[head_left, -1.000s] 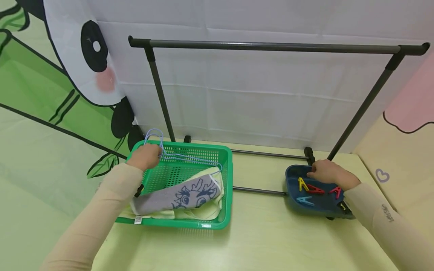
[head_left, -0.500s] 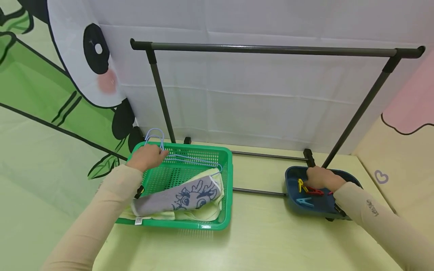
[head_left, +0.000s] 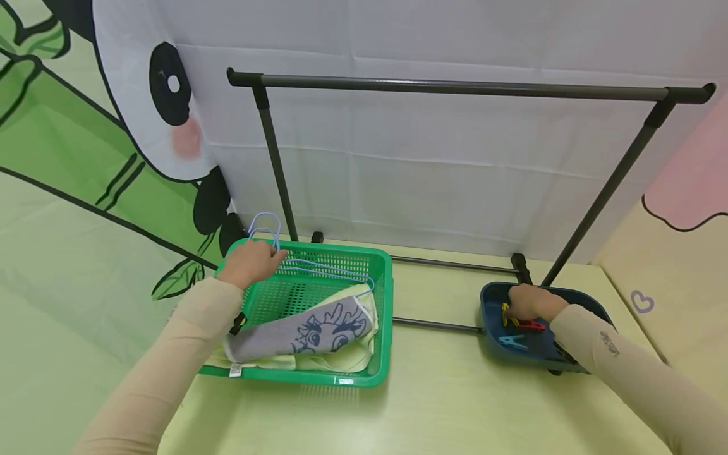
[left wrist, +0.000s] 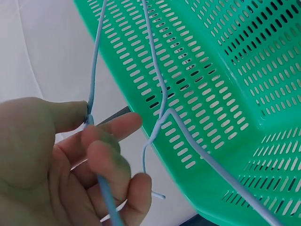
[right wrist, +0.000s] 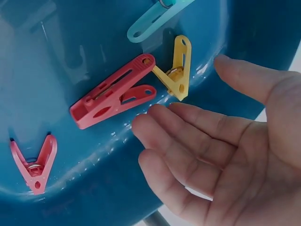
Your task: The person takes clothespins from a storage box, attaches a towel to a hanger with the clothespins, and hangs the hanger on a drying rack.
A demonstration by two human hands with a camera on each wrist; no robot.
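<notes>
My left hand [head_left: 254,263] pinches a light blue wire clothes hanger [left wrist: 94,61] at its twisted neck, between thumb and fingers. A second such hanger [left wrist: 202,150] crosses beside the fingers over the green basket wall. My right hand [right wrist: 207,146] is inside the dark blue basin [head_left: 586,299], fingers relaxed and thumb apart, with nothing between them. Its fingertips are right by a yellow clothespin [right wrist: 182,70]. Close by lie a large red clothespin [right wrist: 110,94], a small red clothespin [right wrist: 35,165] and a light blue clothespin [right wrist: 155,21].
In the green basket [head_left: 383,328] lies a folded purple-grey cloth [head_left: 307,328] with a printed cartoon face, over pale yellow cloth [head_left: 358,360]. A dark metal rack [head_left: 455,87] stands behind, its lower bars [head_left: 438,325] running between basket and basin. White fabric [head_left: 426,189] hangs at the back.
My right hand has moved left and down into the basin, from its far rim to beside the yellow clothespin. My left hand stays at the hanger, nearly still.
</notes>
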